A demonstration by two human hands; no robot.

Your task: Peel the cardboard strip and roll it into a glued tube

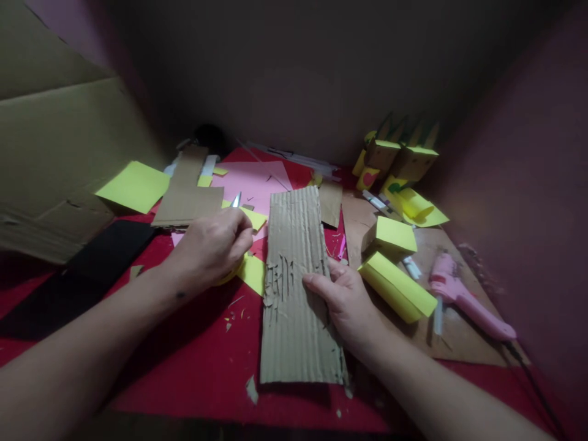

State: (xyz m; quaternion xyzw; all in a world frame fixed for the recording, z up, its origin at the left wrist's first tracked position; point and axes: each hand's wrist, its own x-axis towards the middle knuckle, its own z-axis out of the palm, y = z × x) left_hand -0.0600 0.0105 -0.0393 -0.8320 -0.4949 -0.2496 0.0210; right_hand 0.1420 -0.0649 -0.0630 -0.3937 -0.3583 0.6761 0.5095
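Note:
A ridged strip of cardboard (294,331) stands upright in the middle of the view, its surface torn and scored around mid-height. My right hand (351,300) grips its right edge, thumb across the front. To the left of the strip, my left hand (218,242) is closed on what looks like a pair of scissors. A pointed metal tip (236,199) shows above the knuckles, and a yellow curved part is partly visible below the hand. Yellow paper (253,274) lies between that hand and the cardboard.
Pink paper (248,177) and an L-shaped cardboard piece (190,205) lie behind. On the right are yellow-covered blocks (397,291), a pink glue gun (473,306) with a cord, and small decorated boxes (416,162). A large cardboard box (68,147) and black strip (87,275) occupy the left.

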